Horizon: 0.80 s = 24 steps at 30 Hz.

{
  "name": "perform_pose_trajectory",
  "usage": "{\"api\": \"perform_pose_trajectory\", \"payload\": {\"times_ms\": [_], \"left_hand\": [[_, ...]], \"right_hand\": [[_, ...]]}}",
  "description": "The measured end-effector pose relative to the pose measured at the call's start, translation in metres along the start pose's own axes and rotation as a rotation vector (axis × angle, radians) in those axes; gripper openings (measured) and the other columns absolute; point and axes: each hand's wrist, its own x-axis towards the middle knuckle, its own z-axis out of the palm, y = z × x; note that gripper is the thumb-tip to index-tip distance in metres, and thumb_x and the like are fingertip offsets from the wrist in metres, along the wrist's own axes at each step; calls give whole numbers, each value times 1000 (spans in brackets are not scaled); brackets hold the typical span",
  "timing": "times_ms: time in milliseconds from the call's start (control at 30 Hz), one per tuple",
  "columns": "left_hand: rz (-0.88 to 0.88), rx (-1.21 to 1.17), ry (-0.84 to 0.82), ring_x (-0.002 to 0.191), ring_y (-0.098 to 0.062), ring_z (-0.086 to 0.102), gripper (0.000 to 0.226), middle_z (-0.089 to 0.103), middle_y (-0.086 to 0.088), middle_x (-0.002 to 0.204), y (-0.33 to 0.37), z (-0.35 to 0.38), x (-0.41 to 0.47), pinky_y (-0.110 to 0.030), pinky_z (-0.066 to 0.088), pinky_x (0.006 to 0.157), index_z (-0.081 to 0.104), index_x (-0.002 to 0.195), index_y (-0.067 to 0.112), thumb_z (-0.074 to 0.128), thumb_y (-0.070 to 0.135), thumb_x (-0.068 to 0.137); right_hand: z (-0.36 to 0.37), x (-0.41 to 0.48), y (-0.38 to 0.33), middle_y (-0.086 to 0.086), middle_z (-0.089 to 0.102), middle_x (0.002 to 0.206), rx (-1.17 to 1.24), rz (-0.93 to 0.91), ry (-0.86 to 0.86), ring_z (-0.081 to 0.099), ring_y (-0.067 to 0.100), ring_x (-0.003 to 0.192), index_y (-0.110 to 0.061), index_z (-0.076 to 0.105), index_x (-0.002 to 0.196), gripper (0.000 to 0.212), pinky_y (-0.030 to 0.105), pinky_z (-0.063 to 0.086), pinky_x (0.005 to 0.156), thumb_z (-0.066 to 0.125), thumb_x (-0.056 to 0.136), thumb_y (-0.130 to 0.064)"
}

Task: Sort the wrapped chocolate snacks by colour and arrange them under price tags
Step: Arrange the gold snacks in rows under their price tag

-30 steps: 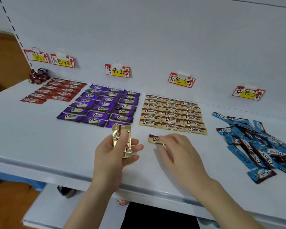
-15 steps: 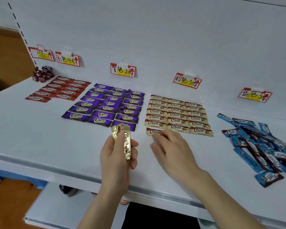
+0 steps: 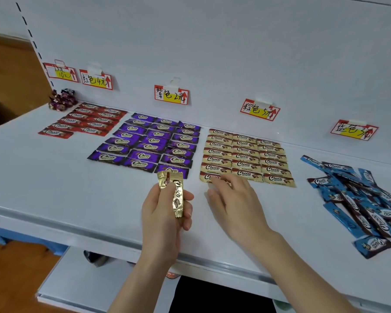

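- Gold-wrapped block [image 3: 244, 157] lies on the shelf [image 3: 54, 177] below the brown tag [image 3: 260, 109]. It has three columns with the rows edge to edge. Judgement: the grid keeps one colour readable against one price.
- Front gold snack [image 3: 207, 177] sits at the near left corner of that block and opens a new row.
- Right grip [image 3: 233, 199] is released, with straight fingers laid on this snack and clasping nothing. Judgement: flat fingers suit sliding the wrapper flush with the row behind, and a pinch would lift and skew it.
- Left grip [image 3: 165, 213] is clenched round the held gold snack [image 3: 176, 193]. It holds the snack upright above the shelf front, between the purple and gold blocks. A second wrapper may sit behind it; I cannot tell. Judgement: spare stock is kept close so the right grip can take it.
- Purple block [image 3: 149, 143] lies under the purple tag [image 3: 171, 95], and the red block [image 3: 86, 123] under the red tag [image 3: 96, 79]. Both are in rows and look finished.
- Blue heap [image 3: 359, 199] lies loose and overlapping below the blue tag [image 3: 354, 130], not yet arranged. Judgement: it comes next.
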Motion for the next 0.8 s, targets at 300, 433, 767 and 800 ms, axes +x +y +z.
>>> {"api": "perform_pose_trajectory", "payload": {"times_ms": [300, 433, 767, 800], "left_hand": [[2, 1, -5, 39, -10, 46, 21, 62, -6, 60, 0, 0, -1, -19, 32, 32, 54, 84, 6, 40, 12, 98], [-5, -3, -37, 46, -13, 55, 21, 66, -8, 64, 1, 1, -2, -23, 41, 37, 58, 88, 6, 39, 6, 95], [-39, 189, -335, 67, -21, 72, 18, 73, -9, 76, -1, 17, -32, -21, 50, 48, 65, 95, 10, 62, 22, 82], [-31, 213, -358, 63, -20, 71, 21, 72, -8, 74, -1, 21, -36, -21, 50, 46, 65, 94, 10, 64, 25, 79]], "right_hand": [[2, 0, 2, -1, 55, 109, -19, -16, 4, 45, 14, 99, -17, 63, 107, 29, 27, 36, 80, 40, 97, -30], [-1, -1, 2, 4, 55, 119, 99, 34, 83, 46, 17, 110, -10, 64, 110, 25, 20, 35, 90, 48, 95, -22], [-68, -26, 2, -7, 70, 81, 1047, 372, 106, 66, 5, 73, -27, 69, 85, 7, 15, 51, 60, 64, 81, -23], [-75, -29, 1, -8, 70, 80, 1081, 360, 80, 66, 5, 71, -28, 69, 86, 9, 16, 51, 59, 66, 77, -28]]}}
